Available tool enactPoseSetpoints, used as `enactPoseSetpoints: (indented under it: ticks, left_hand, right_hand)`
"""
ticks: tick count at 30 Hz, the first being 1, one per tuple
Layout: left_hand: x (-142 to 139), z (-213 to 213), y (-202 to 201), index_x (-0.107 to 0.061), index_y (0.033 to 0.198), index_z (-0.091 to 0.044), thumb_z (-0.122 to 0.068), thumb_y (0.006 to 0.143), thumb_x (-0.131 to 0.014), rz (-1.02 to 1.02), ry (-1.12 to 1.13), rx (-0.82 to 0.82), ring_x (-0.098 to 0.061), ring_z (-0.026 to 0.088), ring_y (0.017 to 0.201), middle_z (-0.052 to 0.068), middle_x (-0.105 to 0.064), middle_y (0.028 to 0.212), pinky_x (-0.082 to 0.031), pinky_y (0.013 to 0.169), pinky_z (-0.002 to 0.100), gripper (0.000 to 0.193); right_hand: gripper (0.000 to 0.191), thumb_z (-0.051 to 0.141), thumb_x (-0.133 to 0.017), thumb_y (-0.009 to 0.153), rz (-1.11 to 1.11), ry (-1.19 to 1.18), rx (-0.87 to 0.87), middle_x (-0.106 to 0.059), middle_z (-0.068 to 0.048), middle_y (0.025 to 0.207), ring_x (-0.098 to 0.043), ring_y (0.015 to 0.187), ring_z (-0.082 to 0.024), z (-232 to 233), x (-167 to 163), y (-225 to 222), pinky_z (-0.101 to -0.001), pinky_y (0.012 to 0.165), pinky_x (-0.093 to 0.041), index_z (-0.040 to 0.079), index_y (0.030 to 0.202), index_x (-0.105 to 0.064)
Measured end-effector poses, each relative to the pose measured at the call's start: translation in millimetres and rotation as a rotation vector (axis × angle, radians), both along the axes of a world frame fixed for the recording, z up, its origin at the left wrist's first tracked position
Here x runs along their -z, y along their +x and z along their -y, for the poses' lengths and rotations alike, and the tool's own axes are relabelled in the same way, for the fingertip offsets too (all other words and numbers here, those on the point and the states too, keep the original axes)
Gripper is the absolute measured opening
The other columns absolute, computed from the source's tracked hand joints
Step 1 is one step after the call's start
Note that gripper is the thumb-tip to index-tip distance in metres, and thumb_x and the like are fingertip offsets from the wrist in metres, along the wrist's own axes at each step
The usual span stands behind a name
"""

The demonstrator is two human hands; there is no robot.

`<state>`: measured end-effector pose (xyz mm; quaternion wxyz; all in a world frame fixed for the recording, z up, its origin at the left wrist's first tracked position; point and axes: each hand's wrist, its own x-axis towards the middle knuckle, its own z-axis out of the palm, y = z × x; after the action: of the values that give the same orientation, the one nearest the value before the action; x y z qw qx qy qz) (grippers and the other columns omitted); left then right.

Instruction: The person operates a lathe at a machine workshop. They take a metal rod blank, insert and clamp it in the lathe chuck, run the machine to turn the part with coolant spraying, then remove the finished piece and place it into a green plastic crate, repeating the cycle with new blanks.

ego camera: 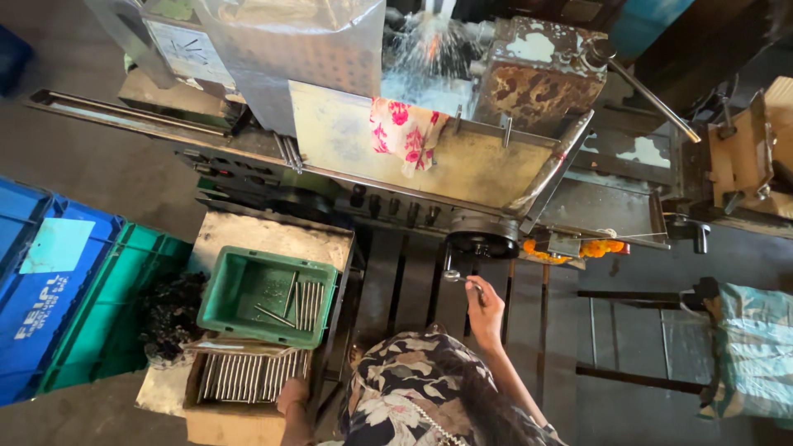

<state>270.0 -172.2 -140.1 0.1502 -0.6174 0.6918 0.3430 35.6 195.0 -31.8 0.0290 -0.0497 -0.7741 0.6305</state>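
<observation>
A long machine (462, 165) runs across the upper half of the frame. A cloth (406, 132) hangs over its front tray, near the centre. Below the tray, at centre, sits a handwheel (481, 245); the right hand (486, 307) grips its handle just beneath. At lower left, a small crate (266, 296) holding loose rods rests on a stand. Directly below it lies a box (239, 388) of rods, with the left hand (292, 395) at its right edge. Two larger crates (58, 289) stand at far left. A sack (756, 347) sits at lower right.

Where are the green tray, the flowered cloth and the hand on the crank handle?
green tray (221, 291): head view, left wall.
flowered cloth (405, 130): head view, middle.
right hand (486, 310): head view, back of hand.
</observation>
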Motion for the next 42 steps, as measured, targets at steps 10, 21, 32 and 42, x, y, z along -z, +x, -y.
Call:
enactPoseSetpoints:
  ticks: [10, 21, 32, 42]
  left_hand:
    - [-38, -86, -58, -0.054, 0.120, 0.008, -0.028, 0.108, -0.057, -0.529, -0.547, -0.294, -0.064, 0.050, 0.094, 0.033, -0.065, 0.105, -0.050, 0.078, 0.060, 0.039]
    - [-68, -187, -283, -0.069, 0.107, -0.002, -0.024, 0.113, -0.059, -1.278, 0.208, 0.392, -0.050, 0.005, 0.067, -0.001, -0.060, 0.077, -0.042, 0.057, 0.024, 0.026]
    - [-172, -276, -323, -0.041, 0.135, -0.016, -0.018, 0.103, -0.061, -1.417, 1.274, 0.222, -0.036, 0.001, 0.049, -0.006, -0.046, 0.069, -0.029, 0.040, 0.017, 0.038]
    - [-193, -211, -331, -0.069, 0.110, -0.007, -0.026, 0.085, -0.089, -1.417, -0.031, 1.323, -0.064, 0.026, 0.058, 0.011, -0.066, 0.074, -0.049, 0.050, 0.034, 0.037]
  right_hand:
    - [0.022, 0.018, -0.072, 0.097, -0.045, -0.017, 0.006, -0.049, 0.008, 0.067, -0.035, 0.057, -0.001, -16, -3, -27, -0.0210, 0.048, -0.028, 0.003, 0.113, -0.073]
    - [0.022, 0.018, -0.068, 0.101, -0.179, -0.190, -0.127, -0.056, 0.006, 0.072, -0.048, 0.055, -0.001, -49, -41, -97, -0.0213, 0.048, -0.037, 0.002, 0.116, -0.072]
    - [0.022, 0.018, -0.066, 0.104, -0.333, -0.091, -0.131, -0.054, 0.006, 0.075, -0.044, 0.059, -0.002, -55, -70, -99, -0.0219, 0.051, -0.035, 0.003, 0.119, -0.070]
    - [0.039, 0.049, -0.054, 0.103, 0.882, -0.926, -0.424, -0.024, 0.009, 0.051, -0.021, 0.037, -0.006, -65, -51, -124, -0.0259, 0.037, -0.018, 0.014, 0.087, -0.056]
